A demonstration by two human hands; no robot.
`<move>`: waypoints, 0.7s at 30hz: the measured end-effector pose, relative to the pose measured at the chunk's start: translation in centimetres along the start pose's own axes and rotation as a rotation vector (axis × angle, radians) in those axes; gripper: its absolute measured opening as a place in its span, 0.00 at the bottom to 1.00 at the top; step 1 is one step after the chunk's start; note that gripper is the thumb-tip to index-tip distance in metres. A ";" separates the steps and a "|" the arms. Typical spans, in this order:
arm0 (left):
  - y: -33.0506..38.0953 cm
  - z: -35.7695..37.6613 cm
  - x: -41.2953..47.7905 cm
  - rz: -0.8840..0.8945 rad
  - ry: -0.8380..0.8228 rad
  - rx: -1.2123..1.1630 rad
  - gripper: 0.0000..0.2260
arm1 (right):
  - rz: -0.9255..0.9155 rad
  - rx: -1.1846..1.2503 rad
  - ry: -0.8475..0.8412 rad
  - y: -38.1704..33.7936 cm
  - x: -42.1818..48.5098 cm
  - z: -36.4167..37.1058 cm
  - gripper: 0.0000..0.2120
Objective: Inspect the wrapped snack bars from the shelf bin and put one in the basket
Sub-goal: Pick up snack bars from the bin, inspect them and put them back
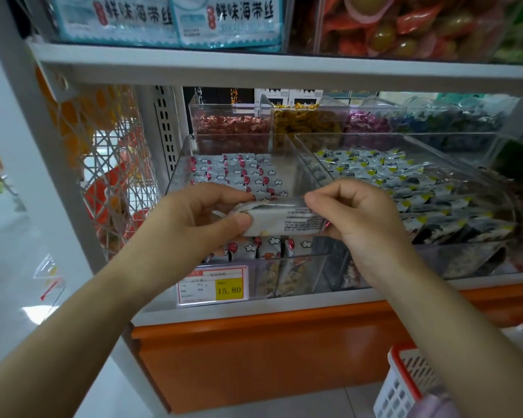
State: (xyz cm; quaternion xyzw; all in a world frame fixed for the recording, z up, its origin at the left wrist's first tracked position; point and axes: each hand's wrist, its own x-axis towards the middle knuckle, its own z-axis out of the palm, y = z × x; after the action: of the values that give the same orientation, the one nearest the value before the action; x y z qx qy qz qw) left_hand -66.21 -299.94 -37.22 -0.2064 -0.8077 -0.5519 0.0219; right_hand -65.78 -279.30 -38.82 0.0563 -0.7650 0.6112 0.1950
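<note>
Bar pinched btwn L hand & R hand, above bin.

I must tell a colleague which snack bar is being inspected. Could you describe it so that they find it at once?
On the white shelf, find the clear bin above the red-framed price tag. In front of it the left hand and right hand hold one snack bar level between them. Unlike the bars in the bin, it shows a pale back with small black print.

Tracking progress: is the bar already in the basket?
No, left hand and right hand hold the bar, well above the basket.
</note>
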 end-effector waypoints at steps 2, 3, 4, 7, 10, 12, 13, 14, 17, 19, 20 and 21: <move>0.2 0.2 0.0 -0.005 0.007 -0.012 0.16 | -0.044 -0.035 0.024 0.0 -0.1 0.2 0.08; 0.3 0.3 0.1 -0.006 0.019 -0.003 0.17 | -0.076 -0.056 0.028 0.0 -0.2 0.3 0.08; 0.2 0.4 0.1 0.001 0.040 0.029 0.18 | -0.108 -0.078 0.022 0.0 -0.3 0.5 0.08; 0.3 0.3 0.1 0.014 0.073 0.120 0.18 | -0.148 -0.114 -0.001 -0.2 -0.5 0.8 0.08; 0.3 0.0 0.3 0.044 0.075 0.187 0.17 | -0.128 -0.087 -0.021 -0.1 -0.4 0.7 0.06; 0.1 -0.3 0.5 0.079 0.062 0.257 0.16 | -0.113 -0.073 -0.037 0.0 -0.3 0.7 0.06; 0.1 -0.4 0.5 0.089 0.054 0.279 0.15 | -0.104 -0.068 -0.046 0.0 -0.3 0.7 0.06; 0.0 -0.6 0.6 0.094 0.048 0.287 0.15 | -0.091 -0.060 -0.055 0.0 -0.3 0.7 0.06; 0.1 -0.7 0.6 0.077 0.041 0.243 0.15 | -0.052 -0.046 -0.067 0.1 -0.3 0.6 0.06; 0.0 -0.6 0.6 0.039 0.014 0.161 0.14 | -0.041 -0.044 -0.042 0.1 -0.3 0.6 0.06; 0.0 -0.5 0.6 0.007 -0.015 0.118 0.14 | -0.039 -0.043 -0.023 0.2 -0.3 0.6 0.07; -0.1 -0.5 0.5 -0.021 -0.043 0.095 0.15 | -0.035 -0.042 -0.008 0.2 -0.3 0.7 0.07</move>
State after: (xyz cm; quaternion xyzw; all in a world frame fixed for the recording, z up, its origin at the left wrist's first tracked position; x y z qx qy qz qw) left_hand -66.80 -300.22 -36.96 -0.2084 -0.8353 -0.5087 0.0087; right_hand -65.73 -279.93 -39.23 0.0677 -0.7774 0.5913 0.2038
